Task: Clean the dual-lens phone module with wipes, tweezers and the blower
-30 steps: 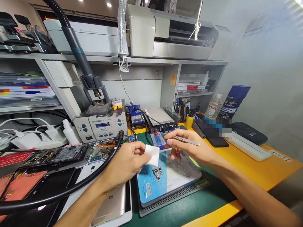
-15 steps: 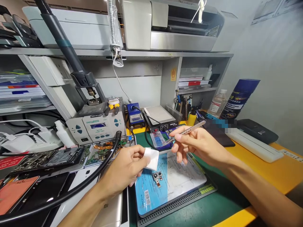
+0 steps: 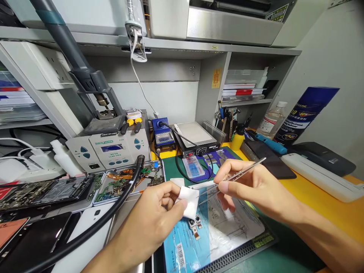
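My left hand is closed on a folded white wipe, pinched between thumb and forefinger. In my right hand is a pair of metal tweezers, gripped between thumb and fingers. Their tips point left, close to the wipe's right edge; whether they touch it I cannot tell. Just below the wipe, a small phone camera module with a flex connector lies on the blue and white pad. The wipe covers the module's upper edge. Another white piece shows behind my left fingers.
To the left, a tray of circuit parts sits by a thick black hose that crosses in front. Behind stand a rework station and a hot plate. A bottle and a blue spray can are at the right.
The tweezers have come down and their tips now lie near the wipe. The wipe has shifted slightly and partly covers the camera module. The whole view has moved closer.
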`<state>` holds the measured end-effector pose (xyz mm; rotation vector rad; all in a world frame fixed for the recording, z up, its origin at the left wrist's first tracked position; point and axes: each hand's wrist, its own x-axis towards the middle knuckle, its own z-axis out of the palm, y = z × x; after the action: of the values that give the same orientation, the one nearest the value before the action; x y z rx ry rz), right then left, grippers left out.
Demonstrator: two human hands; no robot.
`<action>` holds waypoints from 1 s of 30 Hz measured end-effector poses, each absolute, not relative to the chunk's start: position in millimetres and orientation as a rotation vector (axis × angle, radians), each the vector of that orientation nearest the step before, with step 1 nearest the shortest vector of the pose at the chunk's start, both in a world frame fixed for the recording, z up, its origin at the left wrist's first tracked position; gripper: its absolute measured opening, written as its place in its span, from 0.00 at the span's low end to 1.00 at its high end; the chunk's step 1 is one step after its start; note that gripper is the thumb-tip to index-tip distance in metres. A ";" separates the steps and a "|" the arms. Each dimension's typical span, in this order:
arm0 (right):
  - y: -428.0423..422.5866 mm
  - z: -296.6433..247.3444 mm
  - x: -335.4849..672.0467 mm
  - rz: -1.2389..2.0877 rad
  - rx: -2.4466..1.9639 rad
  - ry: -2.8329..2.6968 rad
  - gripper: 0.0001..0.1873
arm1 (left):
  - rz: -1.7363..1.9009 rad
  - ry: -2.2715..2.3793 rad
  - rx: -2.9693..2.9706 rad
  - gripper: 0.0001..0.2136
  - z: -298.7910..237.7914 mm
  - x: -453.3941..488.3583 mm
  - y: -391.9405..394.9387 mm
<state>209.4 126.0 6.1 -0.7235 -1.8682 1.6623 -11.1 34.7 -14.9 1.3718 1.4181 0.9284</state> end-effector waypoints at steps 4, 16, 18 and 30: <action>127.5 4.8 211.8 1.697 -0.772 -1.890 0.09 | 0.980 1.418 1.381 0.09 -15.5 -7.7 35.5; 117.7 5.4 206.2 1.624 -0.898 -1.996 0.08 | 0.849 1.531 1.384 0.12 -30.2 -4.4 38.2; 117.5 5.4 205.2 1.627 -0.904 -2.001 0.08 | 0.847 1.564 1.377 0.12 -32.7 -3.5 37.6; 116.7 4.0 204.3 1.506 -0.921 -2.156 0.07 | 0.834 1.651 1.430 0.12 -34.8 0.2 36.2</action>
<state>204.3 116.7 4.0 -0.9209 -2.1562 1.5055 0.2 36.2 -34.8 1.4299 1.6508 0.8337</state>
